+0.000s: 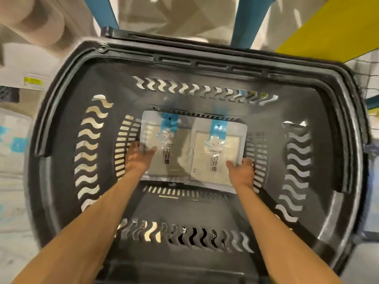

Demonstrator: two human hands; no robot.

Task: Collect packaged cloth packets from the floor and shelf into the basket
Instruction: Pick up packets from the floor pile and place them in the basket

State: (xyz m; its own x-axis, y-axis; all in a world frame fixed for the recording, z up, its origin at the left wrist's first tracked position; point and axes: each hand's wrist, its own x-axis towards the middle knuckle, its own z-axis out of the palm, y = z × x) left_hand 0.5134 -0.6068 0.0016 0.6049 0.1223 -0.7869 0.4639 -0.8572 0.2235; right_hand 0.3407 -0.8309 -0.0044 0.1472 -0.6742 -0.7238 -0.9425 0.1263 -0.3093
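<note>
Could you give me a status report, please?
Left hand grips left packet, right hand grips right packet. Both low in basket. Nothing in the way.

Left hand (139, 158): bare, seen from the back, dappled with light and shadow.
Right hand (242, 173): bare, seen from the back, knuckles showing.
Left forearm (82, 232): bare along all its visible length, slim and smooth.
Right forearm (276, 232): bare likewise, slim and smooth.
Sharpness: edges slightly blurred.
</note>
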